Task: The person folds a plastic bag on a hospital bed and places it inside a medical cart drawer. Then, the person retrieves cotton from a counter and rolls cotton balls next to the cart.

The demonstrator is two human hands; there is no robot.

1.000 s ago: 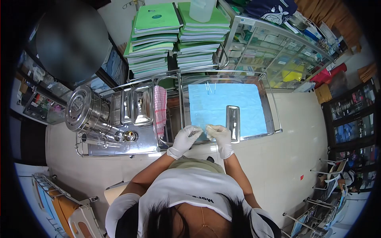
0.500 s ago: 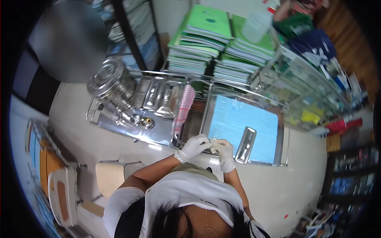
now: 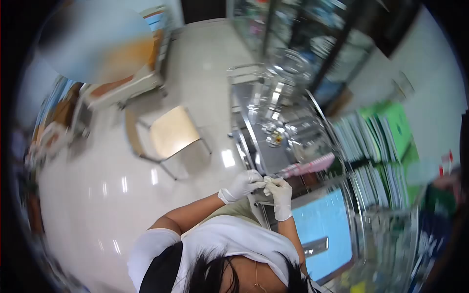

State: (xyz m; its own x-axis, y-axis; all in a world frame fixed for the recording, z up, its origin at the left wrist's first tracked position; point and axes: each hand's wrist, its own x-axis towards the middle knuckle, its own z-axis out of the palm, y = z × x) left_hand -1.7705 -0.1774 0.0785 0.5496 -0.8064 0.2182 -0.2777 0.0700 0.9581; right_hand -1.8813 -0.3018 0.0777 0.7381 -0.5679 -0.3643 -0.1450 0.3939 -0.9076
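Observation:
My left hand point(image 3: 242, 186), in a white glove, has its fingers bent and pinched together at the near edge of the metal trolley. My right hand point(image 3: 280, 196), gloved too, meets it fingertip to fingertip. A small white wad point(image 3: 266, 184) seems to sit between the fingertips, mostly hidden and close in colour to the gloves. To the right of my right hand lies a blue sheet point(image 3: 322, 215) with a shiny metal tray point(image 3: 315, 247) on it. Just beyond the hands is a pink-and-white patterned item point(image 3: 312, 165).
Metal containers and trays point(image 3: 310, 141) crowd the trolley's far part, with a lidded steel drum point(image 3: 289, 66) behind. Stacks of green-covered papers point(image 3: 386, 132) stand beyond the trolley. A chair point(image 3: 173, 132) is at the left on the tiled floor, near a bed point(image 3: 122, 90).
The view has swung to the left, so the trolley appears turned and further right, and more floor shows. Both hands stay together at the fingertips.

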